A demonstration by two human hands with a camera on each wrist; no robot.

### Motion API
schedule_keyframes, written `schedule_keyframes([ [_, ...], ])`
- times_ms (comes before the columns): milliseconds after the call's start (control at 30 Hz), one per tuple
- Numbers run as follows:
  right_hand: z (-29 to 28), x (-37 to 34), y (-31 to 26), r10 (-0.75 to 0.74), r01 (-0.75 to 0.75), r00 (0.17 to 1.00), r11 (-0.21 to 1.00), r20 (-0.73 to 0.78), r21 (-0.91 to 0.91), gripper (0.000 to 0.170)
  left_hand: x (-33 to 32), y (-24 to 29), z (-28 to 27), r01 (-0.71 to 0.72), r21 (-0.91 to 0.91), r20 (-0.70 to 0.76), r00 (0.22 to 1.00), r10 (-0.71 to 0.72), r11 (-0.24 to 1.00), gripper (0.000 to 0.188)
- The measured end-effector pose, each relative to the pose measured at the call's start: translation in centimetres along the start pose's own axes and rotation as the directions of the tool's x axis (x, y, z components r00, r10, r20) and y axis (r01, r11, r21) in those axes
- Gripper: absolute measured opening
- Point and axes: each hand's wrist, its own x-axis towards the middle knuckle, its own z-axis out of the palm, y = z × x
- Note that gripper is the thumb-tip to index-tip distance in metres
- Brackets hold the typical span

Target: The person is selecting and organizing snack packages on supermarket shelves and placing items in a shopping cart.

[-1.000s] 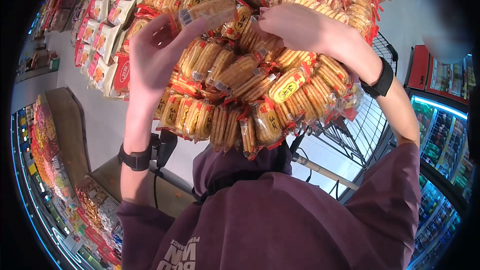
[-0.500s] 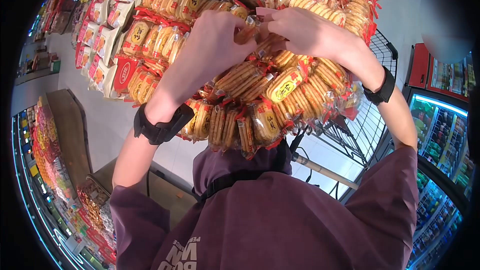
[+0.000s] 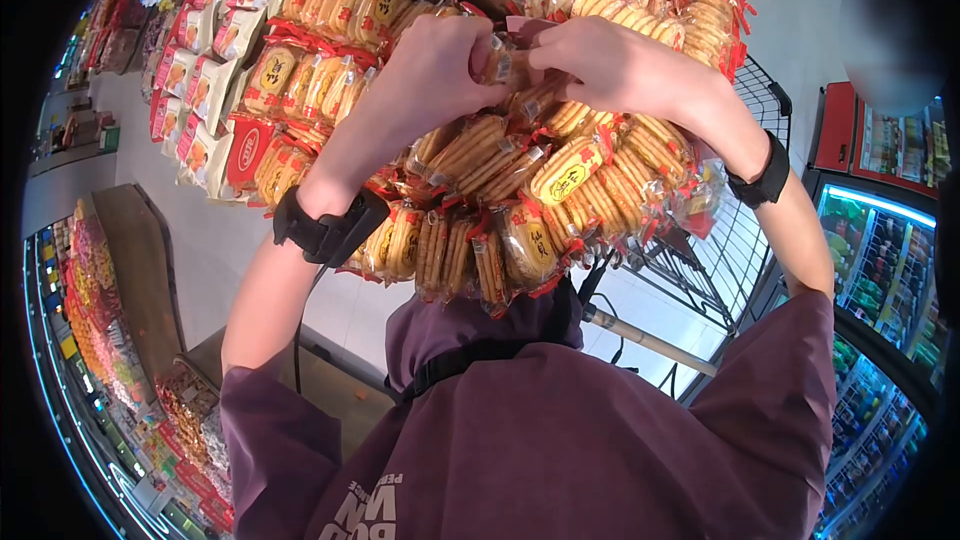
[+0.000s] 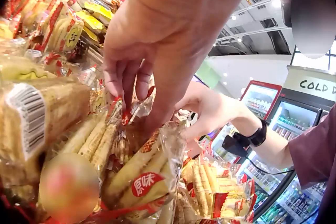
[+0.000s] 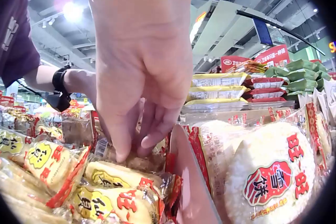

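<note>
Both hands meet over a display heaped with clear rice cracker packets (image 3: 570, 172) with red ends. In the head view my left hand (image 3: 435, 70) grips a small rice cracker packet (image 3: 503, 65) between thumb and fingers. My right hand (image 3: 620, 65) is right beside it, its fingertips down among the packets. The right wrist view has the thumb and fingers of the right hand (image 5: 139, 77) closing on a rice cracker packet (image 5: 142, 162) next to a pink divider (image 5: 191, 182). Its lower part is hidden. The left wrist view shows the left hand (image 4: 157, 40) reaching down between packets.
Large round rice cracker packs (image 5: 268, 176) stand beyond the divider. White and pink bags (image 3: 205, 80) line the left of the display. A wire cart (image 3: 720, 250) is at the right front, with drink coolers (image 3: 875, 270) behind. Another shelf (image 3: 130, 260) stands left.
The left hand has carried a packet from the upper left to the right and down beside the right hand, turning over on the way. The right hand stays almost in place.
</note>
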Motion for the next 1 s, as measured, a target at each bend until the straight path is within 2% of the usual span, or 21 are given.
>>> schedule_keyframes([
  [100, -0.8, -0.2, -0.4, 0.073, -0.073, 0.997, 0.988, 0.0, 0.133, 0.014, 0.1, 0.0, 0.4, -0.128, 0.101, -0.015, 0.991, 0.131, 0.987, 0.028],
  [200, -2.3, -0.9, -1.4, 0.134, -0.119, 0.984, 0.985, -0.12, 0.123, 0.014, 0.0, 0.3, 0.9, -0.157, 0.178, 0.011, 0.987, 0.157, 0.971, 0.029],
  [233, -2.6, -1.3, -1.3, 0.129, -0.119, 0.981, 0.99, -0.145, 0.075, 0.013, 0.0, 0.3, 1.0, -0.145, 0.195, 0.027, 0.989, 0.142, 0.97, 0.029],
  [333, -3.7, -2.2, -1.3, 0.252, -0.252, 0.968, 0.963, -0.012, -0.094, 0.016, 0.2, -0.3, 1.6, -0.188, 0.307, 0.009, 0.981, 0.195, 0.933, 0.034],
  [433, -2.8, -2.9, -1.0, 0.198, -0.199, 0.979, 0.98, -0.046, -0.017, 0.016, 0.9, -0.1, 1.8, -0.236, 0.283, 0.042, 0.971, 0.234, 0.929, 0.034],
  [533, -1.7, -2.8, -0.7, 0.177, -0.177, 0.984, 0.984, -0.027, 0.026, 0.015, 1.3, 0.7, 1.3, -0.205, -0.005, 0.005, 0.979, 0.205, 0.979, 0.031],
  [667, -2.5, -2.8, -1.7, 0.267, -0.265, 0.961, 0.963, 0.076, -0.04, 0.018, 0.7, -0.1, 0.0, -0.116, -0.076, 0.108, 0.986, 0.124, 0.99, 0.028],
  [733, -2.9, -3.1, -3.0, 0.253, -0.252, 0.963, 0.967, 0.095, -0.016, 0.024, -0.3, -0.4, -0.2, -0.102, -0.161, 0.141, 0.982, 0.125, 0.982, 0.027],
  [767, -2.9, -3.2, -3.7, 0.241, -0.242, 0.965, 0.97, 0.104, -0.004, 0.027, -0.7, -0.3, -0.3, -0.055, -0.156, 0.147, 0.986, 0.078, 0.986, 0.027],
  [833, -2.1, -3.1, -4.6, 0.091, -0.087, 0.985, 0.996, 0.143, -0.03, 0.033, -1.6, 1.0, -0.8, 0.034, -0.148, 0.16, 0.987, -0.01, 0.988, 0.027],
  [867, -1.5, -3.2, -5.1, 0.019, -0.013, 0.986, 0.999, 0.165, -0.042, 0.037, -2.1, 1.3, -0.9, 0.003, -0.108, 0.13, 0.991, 0.011, 0.994, 0.026],
  [900, -0.8, -3.0, -5.8, 0.084, -0.065, 0.968, 0.994, 0.236, -0.085, 0.038, -2.6, 1.6, -1.0, -0.028, -0.068, 0.1, 0.994, 0.035, 0.997, 0.026],
  [1000, 0.4, -3.2, -5.8, 0.013, 0.007, 0.985, 0.993, 0.172, -0.117, 0.035, -5.2, 2.5, -0.9, -0.133, 0.048, -0.028, 0.99, 0.135, 0.99, 0.029],
])
